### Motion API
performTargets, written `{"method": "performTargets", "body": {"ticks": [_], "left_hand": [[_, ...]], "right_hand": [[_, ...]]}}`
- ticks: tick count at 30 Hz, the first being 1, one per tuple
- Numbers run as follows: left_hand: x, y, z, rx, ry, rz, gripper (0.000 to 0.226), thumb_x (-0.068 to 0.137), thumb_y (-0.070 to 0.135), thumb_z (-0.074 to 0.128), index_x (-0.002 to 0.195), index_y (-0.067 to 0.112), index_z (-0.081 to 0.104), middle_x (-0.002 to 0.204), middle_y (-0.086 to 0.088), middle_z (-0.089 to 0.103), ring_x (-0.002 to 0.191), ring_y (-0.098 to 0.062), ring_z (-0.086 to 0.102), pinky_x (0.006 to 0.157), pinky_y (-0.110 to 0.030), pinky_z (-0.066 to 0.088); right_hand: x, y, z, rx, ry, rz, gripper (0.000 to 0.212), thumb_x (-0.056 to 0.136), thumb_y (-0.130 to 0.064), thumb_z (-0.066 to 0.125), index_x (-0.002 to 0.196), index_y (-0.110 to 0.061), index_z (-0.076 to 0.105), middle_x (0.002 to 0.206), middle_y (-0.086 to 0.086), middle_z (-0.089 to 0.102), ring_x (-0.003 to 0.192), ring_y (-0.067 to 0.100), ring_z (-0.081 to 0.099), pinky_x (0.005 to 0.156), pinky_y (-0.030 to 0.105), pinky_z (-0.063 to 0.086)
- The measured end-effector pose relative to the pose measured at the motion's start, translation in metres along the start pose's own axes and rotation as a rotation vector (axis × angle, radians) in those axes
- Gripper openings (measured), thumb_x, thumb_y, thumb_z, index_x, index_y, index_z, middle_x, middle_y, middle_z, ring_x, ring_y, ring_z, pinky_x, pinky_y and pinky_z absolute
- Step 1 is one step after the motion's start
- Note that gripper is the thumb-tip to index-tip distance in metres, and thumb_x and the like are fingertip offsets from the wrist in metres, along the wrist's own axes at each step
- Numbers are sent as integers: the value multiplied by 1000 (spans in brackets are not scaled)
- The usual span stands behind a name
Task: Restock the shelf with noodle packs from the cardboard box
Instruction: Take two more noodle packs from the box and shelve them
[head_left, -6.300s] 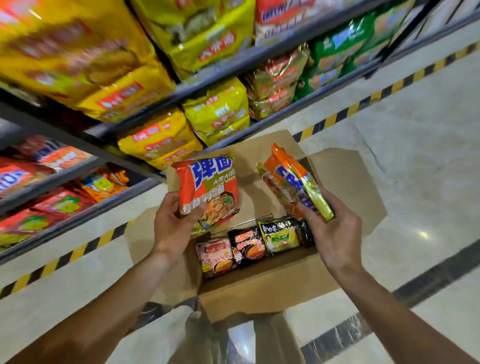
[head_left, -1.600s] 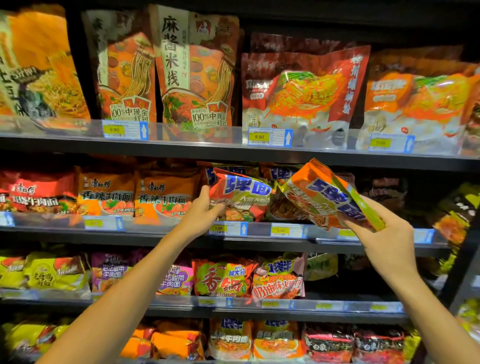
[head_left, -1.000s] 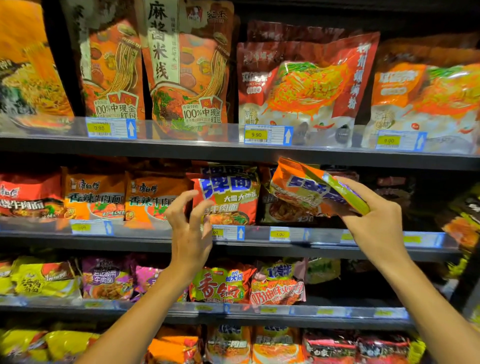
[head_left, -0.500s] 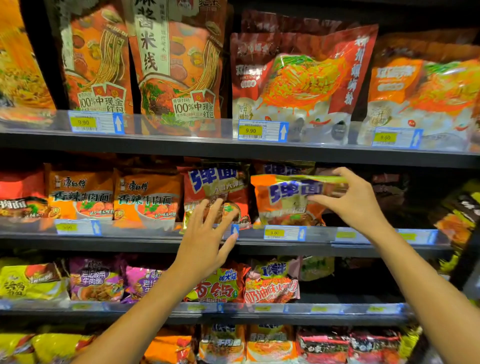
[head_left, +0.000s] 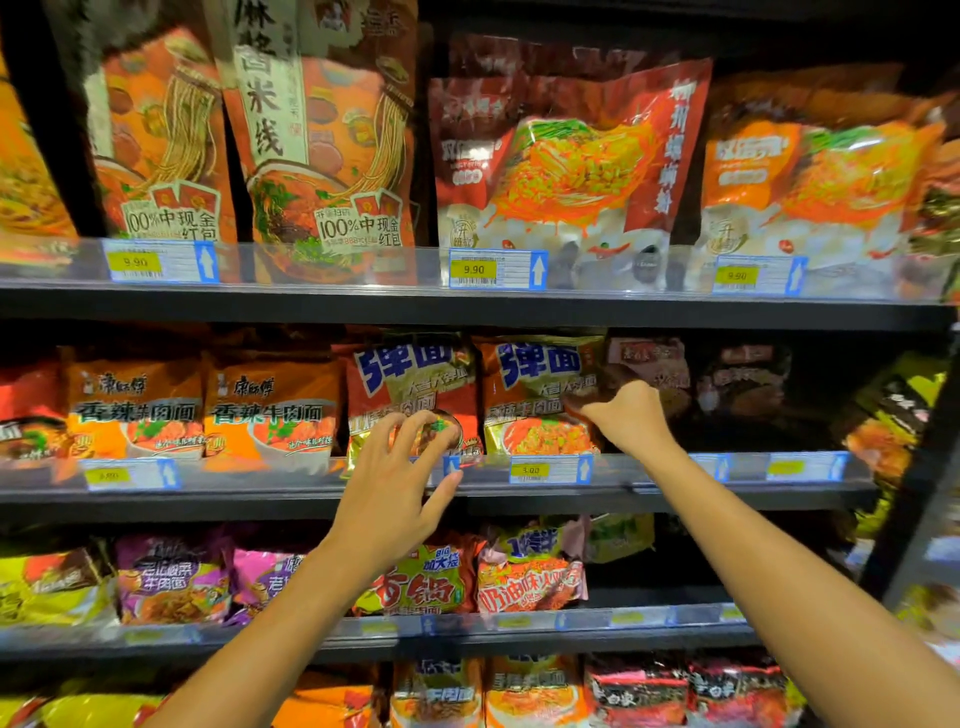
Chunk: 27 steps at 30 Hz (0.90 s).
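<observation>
- Two bare arms reach up from the bottom edge toward the middle shelf (head_left: 519, 499) of a store rack packed with noodle packs.
- Two red-and-gold packs with large blue characters stand upright side by side on that shelf: the left pack (head_left: 410, 384) and the right pack (head_left: 535, 395), their edges just touching.
- The left hand (head_left: 389, 499) hovers in front of the left pack's lower part, grip wide, fingers spread and lightly bent, holding nothing; whether the fingertips touch the pack cannot be told.
- The right hand (head_left: 628, 415) is at the right pack's right edge, grip narrow, fingers curled round that edge; the fingertips are hidden in shadow.
- Open room: right of the right hand the shelf is dark, with only dim packs set far back.
- Left of the two packs, two orange packs (head_left: 270, 410) fill the shelf front, with a red one cut off by the left edge.
- A clear front rail carries price tags (head_left: 545, 469).
- The top shelf (head_left: 467, 306) holds tall orange and red bags, their tops cut off.
- Two lower shelves hold purple, yellow and red packs, partly hidden by the arms; their print is blurred.
</observation>
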<state>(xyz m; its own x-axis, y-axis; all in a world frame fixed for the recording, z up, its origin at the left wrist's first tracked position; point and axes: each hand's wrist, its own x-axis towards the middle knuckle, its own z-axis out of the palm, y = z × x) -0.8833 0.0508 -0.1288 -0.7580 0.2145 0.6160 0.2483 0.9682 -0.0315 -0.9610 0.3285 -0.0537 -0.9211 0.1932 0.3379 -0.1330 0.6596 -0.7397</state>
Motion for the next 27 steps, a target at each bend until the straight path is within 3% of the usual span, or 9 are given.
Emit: {"method": "performTargets", "body": {"ticks": [2,6,9,11,13,16,19,24,27], "left_hand": [[0,2,-3,12,-1,3,56,99,58,29,146,30,41,147,2,37,137,-27,29,113,-42,29],[-6,4,-7,13,-4,9,57,99,58,29,145,28,43,148,2,36,138,-26,28,115,-41,27],[-11,5,-7,7,-11,3,56,99,57,31,143,28,47,150,-2,36,140,-30,28,115,-45,28],[-12,3,-6,21,-26,-2,57,99,58,29,145,29,46,151,-1,35,141,-30,29,116,-46,29],[-12,0,-7,23,-27,-11,56,99,59,29,145,31,45,152,-1,36,140,-29,30,116,-46,29],[-14,-6,-10,28,-52,-8,55,99,59,29,146,35,43,153,-1,36,140,-30,32,116,-49,28],[-16,-10,-13,12,-77,2,58,99,61,26,149,35,39,156,-1,33,142,-29,30,117,-50,26],[-26,-2,-22,-125,-35,28,59,100,58,30,150,28,38,157,-3,30,147,-26,22,121,-47,24],[-31,17,-20,-238,-12,189,57,101,52,38,149,21,41,155,-4,35,148,-26,24,119,-50,26]], "right_hand": [[-1,0,5,-78,-46,-1,53,78,-47,80,60,-7,49,57,5,53,55,21,53,44,27,31],[-19,0,-3,-235,-88,-41,56,77,-58,76,81,-10,47,83,6,53,70,20,51,54,32,37],[-38,2,-6,-396,-158,-100,73,81,-68,65,120,-9,48,116,9,57,99,29,59,71,39,47],[-45,1,-5,-475,-195,-119,84,86,-70,57,140,-9,39,131,12,57,114,34,58,81,42,49],[-45,-4,-3,-516,-200,-112,84,87,-71,53,142,-10,39,134,13,57,118,35,57,88,44,50],[-38,-12,1,-543,-202,-73,73,85,-72,56,125,-11,50,124,12,59,110,33,59,81,41,48],[-40,-12,0,-510,-201,-51,75,83,-72,57,127,-12,50,124,11,59,109,32,59,79,41,47],[-73,5,-11,-286,-18,-185,84,86,-66,60,150,-15,38,151,5,45,135,28,45,103,44,43],[-106,27,-22,-170,80,-306,70,91,-58,59,150,-27,38,153,-6,42,140,16,38,111,38,39]]}}
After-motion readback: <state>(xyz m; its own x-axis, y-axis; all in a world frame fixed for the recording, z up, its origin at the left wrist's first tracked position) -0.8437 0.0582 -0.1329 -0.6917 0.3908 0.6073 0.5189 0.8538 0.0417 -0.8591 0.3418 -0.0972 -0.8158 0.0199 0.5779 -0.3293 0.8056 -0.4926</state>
